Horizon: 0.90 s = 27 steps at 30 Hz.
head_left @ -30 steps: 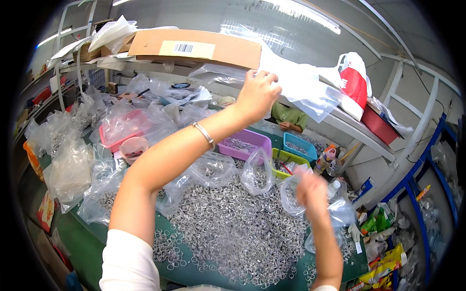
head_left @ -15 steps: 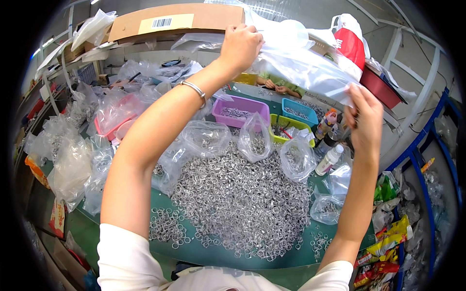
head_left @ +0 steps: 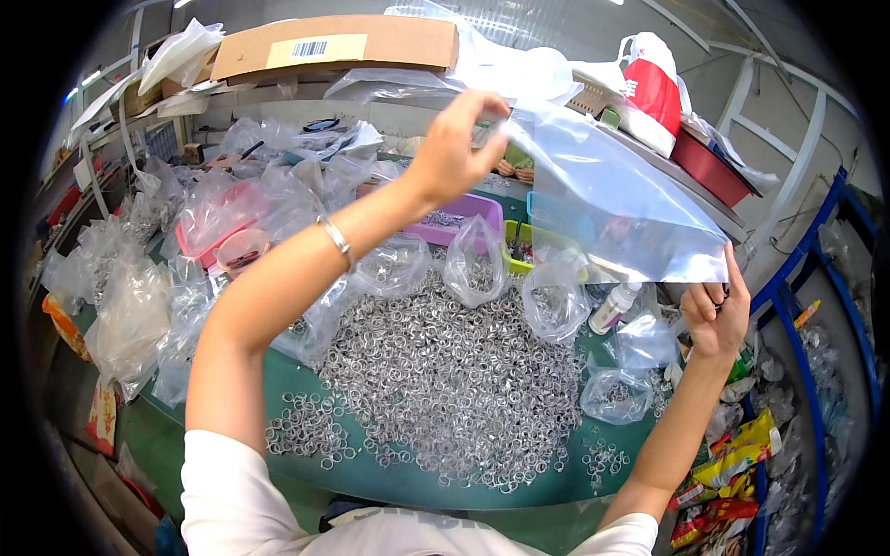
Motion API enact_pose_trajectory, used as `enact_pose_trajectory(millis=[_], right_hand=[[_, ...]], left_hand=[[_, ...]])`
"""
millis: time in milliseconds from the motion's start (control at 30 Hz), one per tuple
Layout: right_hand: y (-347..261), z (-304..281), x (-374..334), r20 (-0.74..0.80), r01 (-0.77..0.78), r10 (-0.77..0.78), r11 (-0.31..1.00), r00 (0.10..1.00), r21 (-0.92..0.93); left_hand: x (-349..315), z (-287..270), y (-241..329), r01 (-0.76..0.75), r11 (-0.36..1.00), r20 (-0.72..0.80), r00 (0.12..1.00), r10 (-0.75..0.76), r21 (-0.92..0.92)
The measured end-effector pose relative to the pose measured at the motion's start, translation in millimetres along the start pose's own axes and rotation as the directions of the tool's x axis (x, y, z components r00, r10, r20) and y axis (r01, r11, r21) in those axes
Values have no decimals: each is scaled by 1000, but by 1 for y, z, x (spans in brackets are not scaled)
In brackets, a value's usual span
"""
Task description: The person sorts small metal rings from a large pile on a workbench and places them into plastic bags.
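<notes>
A clear plastic bag (head_left: 621,190) is stretched flat in the air above the far right of the table. My left hand (head_left: 456,153) pinches its upper left edge between curled fingers and thumb. At the lower right corner of the bag, my right hand (head_left: 718,315) holds on with thumb and fingertips. Below both hands, a wide heap of small silver metal rings (head_left: 454,380) covers the middle of the green table (head_left: 399,491). Through the bag, part of a blue basket shows faintly.
Open plastic bags (head_left: 556,296) with rings edge the heap. Behind stand a purple basket (head_left: 473,206) and a white bottle (head_left: 614,308). A long cardboard box (head_left: 334,46) lies on the shelf. Another person's hands (head_left: 515,170) show beyond. A blue rack (head_left: 807,343) stands right.
The bag has come down and spread out wider. My right hand has dropped lower and a little outward; my left hand has also lowered slightly.
</notes>
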State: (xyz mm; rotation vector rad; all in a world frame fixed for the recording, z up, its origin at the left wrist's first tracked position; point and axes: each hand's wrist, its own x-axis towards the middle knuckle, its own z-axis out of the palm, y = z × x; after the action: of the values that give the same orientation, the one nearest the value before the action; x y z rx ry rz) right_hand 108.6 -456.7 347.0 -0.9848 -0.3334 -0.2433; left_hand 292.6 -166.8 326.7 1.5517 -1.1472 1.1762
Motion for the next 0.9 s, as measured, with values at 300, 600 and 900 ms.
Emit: enact_pose_trajectory(millis=[300,600,900], right_hand=[[51,18,-61,305,-439,346,837,887,326],[132,-20,-96,-66,-432,521,766,851,476],[208,3,-136,-11,-514,614,669,789,537]], left_hand=[[-89,2,78,-194,974,208,964,166,121],[-171,-13,94,269,963,286,923,-257,-3],[-228,4,155,247,963,551,791,-267,111]])
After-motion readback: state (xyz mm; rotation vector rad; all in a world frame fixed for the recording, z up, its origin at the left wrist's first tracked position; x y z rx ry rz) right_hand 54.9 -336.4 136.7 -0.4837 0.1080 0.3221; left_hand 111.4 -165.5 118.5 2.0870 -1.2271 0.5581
